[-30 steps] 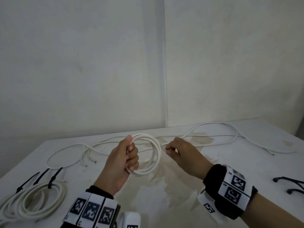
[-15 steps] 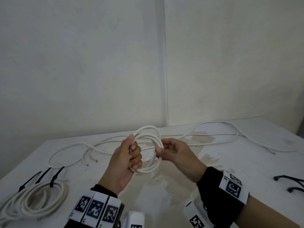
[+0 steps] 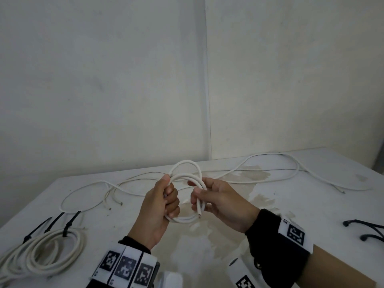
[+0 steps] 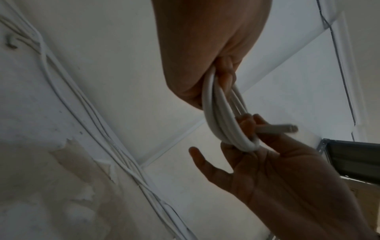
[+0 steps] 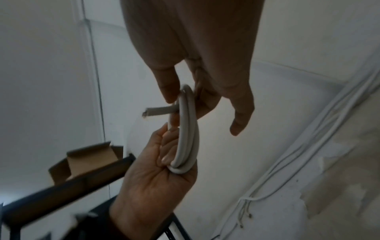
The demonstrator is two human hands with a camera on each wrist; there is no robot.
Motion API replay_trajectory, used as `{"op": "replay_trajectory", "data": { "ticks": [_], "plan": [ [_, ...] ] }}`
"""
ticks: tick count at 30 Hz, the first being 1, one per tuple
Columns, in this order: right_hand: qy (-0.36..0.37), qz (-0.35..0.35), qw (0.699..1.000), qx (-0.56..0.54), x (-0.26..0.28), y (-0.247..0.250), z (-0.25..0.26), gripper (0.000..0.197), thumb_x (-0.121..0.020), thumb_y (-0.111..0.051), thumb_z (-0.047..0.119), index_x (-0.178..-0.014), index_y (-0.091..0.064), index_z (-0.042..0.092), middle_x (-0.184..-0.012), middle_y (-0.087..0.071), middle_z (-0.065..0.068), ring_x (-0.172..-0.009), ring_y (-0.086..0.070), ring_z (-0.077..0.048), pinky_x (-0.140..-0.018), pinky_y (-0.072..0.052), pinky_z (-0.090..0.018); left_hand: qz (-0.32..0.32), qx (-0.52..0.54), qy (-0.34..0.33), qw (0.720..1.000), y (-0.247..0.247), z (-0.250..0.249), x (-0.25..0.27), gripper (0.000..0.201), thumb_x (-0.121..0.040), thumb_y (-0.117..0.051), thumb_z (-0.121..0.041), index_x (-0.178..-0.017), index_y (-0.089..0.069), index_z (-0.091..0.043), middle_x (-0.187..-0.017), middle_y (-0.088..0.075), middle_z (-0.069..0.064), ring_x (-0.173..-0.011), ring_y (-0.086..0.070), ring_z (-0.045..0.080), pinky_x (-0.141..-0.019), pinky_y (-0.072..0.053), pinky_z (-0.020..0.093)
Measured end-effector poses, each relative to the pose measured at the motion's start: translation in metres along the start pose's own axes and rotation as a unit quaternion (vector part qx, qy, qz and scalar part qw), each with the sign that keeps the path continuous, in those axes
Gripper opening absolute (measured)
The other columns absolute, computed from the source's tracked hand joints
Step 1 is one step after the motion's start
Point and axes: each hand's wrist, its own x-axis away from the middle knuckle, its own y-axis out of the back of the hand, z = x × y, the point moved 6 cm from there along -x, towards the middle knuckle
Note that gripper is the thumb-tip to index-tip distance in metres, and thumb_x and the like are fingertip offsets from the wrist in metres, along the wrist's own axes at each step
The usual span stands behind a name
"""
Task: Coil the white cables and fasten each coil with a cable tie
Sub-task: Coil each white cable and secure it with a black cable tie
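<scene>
Head view, centre frame: left hand point(image 3: 161, 202) clamped on coil point(image 3: 187, 192), right hand point(image 3: 218, 201) pinching its loose end point(image 3: 200, 210); tuck end flat w/ loops, keep grip tight before reaching for a tie.

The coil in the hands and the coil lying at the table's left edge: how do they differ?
The held coil is up off the table, gripped by the left hand and the right hand; the left-edge coil lies flat, untouched. The held coil carries no tie and its cut end sticks out; the left-edge coil has black cable ties on it. The held coil looks smaller. Both are white cable.
</scene>
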Motion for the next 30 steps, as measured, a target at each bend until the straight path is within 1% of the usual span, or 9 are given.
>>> {"op": "replay_trajectory", "data": {
  "ticks": [4,6,8,11,18,23,26,28,30],
  "plan": [
    [0.005,0.001,0.982,0.191,0.003,-0.001,0.002,0.044,-0.076,-0.072,0.002,-0.113,-0.049,0.007,-0.068,-0.058,0.004,-0.066,-0.055,-0.01,-0.069,-0.048,-0.022,-0.008,-0.029,-0.019,0.999,-0.001,-0.002,0.0,0.042,-0.097,-0.037,-0.028,-0.058,-0.032,-0.015,-0.041,-0.022,-0.007,-0.033,-0.018,0.006,-0.034,-0.021,0.017],
    [0.001,-0.028,0.971,0.238,0.002,0.002,0.001,0.047,-0.074,-0.072,0.001,-0.115,-0.048,0.008,-0.076,-0.058,0.0,-0.067,-0.055,-0.015,-0.069,-0.05,-0.027,-0.016,-0.037,-0.031,0.999,-0.003,-0.003,0.0,0.041,-0.098,-0.036,-0.027,-0.059,-0.031,-0.014,-0.041,-0.022,-0.007,-0.034,-0.018,0.006,-0.035,-0.021,0.018],
    [-0.014,-0.048,0.965,0.256,0.002,0.005,0.0,0.039,-0.077,-0.071,0.008,-0.112,-0.053,0.009,-0.079,-0.056,-0.004,-0.06,-0.059,-0.016,-0.059,-0.054,-0.026,-0.023,-0.04,-0.044,0.998,-0.003,-0.005,-0.001,0.041,-0.098,-0.036,-0.026,-0.059,-0.031,-0.014,-0.041,-0.023,-0.007,-0.034,-0.018,0.006,-0.035,-0.022,0.018],
    [-0.055,-0.025,0.97,0.234,0.005,0.006,-0.005,0.034,-0.084,-0.066,0.012,-0.113,-0.051,0.006,-0.061,-0.054,-0.007,-0.042,-0.058,-0.015,-0.044,-0.051,-0.023,-0.035,-0.058,-0.05,0.996,0.001,-0.005,-0.003,0.04,-0.097,-0.037,-0.027,-0.06,-0.032,-0.014,-0.041,-0.024,-0.007,-0.035,-0.019,0.007,-0.036,-0.022,0.018],
    [-0.083,0.029,0.952,0.294,0.015,0.011,-0.018,0.07,-0.086,-0.063,0.012,-0.143,-0.023,0.024,-0.059,-0.052,0.004,-0.049,-0.061,-0.014,-0.052,-0.053,-0.023,-0.067,0.03,-0.052,0.996,0.019,-0.012,-0.011,0.039,-0.097,-0.037,-0.026,-0.06,-0.031,-0.016,-0.038,-0.025,-0.009,-0.029,-0.02,0.004,-0.031,-0.021,0.015],
    [-0.093,0.039,0.949,0.298,0.02,0.015,-0.023,0.061,-0.087,-0.061,0.014,-0.14,-0.031,0.022,-0.063,-0.051,0.003,-0.051,-0.061,-0.01,-0.055,-0.053,-0.022,-0.063,0.047,-0.054,0.995,0.018,-0.015,-0.013,0.04,-0.097,-0.038,-0.026,-0.059,-0.031,-0.017,-0.039,-0.024,-0.009,-0.03,-0.019,0.004,-0.031,-0.02,0.015],
    [-0.069,0.041,0.933,0.35,0.014,0.013,-0.018,0.062,-0.085,-0.065,0.029,-0.138,-0.032,0.026,-0.083,-0.059,0.007,-0.072,-0.063,-0.008,-0.07,-0.051,-0.022,-0.052,0.063,-0.045,0.996,0.013,-0.011,-0.012,0.04,-0.098,-0.036,-0.027,-0.06,-0.03,-0.017,-0.038,-0.023,-0.009,-0.029,-0.018,0.004,-0.031,-0.018,0.016],
    [-0.027,0.023,0.948,0.318,0.007,0.008,-0.011,0.052,-0.086,-0.063,0.029,-0.132,-0.037,0.026,-0.092,-0.061,0.008,-0.087,-0.06,-0.005,-0.077,-0.047,-0.016,-0.042,0.075,-0.038,0.996,0.01,-0.01,-0.011,0.04,-0.098,-0.035,-0.028,-0.06,-0.029,-0.017,-0.038,-0.023,-0.009,-0.029,-0.018,0.003,-0.032,-0.018,0.016],
    [0.013,-0.002,0.973,0.229,0.001,0.001,-0.005,0.031,-0.091,-0.056,0.019,-0.118,-0.043,0.022,-0.088,-0.063,0.008,-0.082,-0.06,0.002,-0.074,-0.045,-0.01,-0.033,0.078,-0.034,0.996,0.005,-0.008,-0.008,0.04,-0.097,-0.035,-0.028,-0.059,-0.03,-0.017,-0.038,-0.023,-0.009,-0.028,-0.019,0.003,-0.031,-0.019,0.015]
  ]
}}
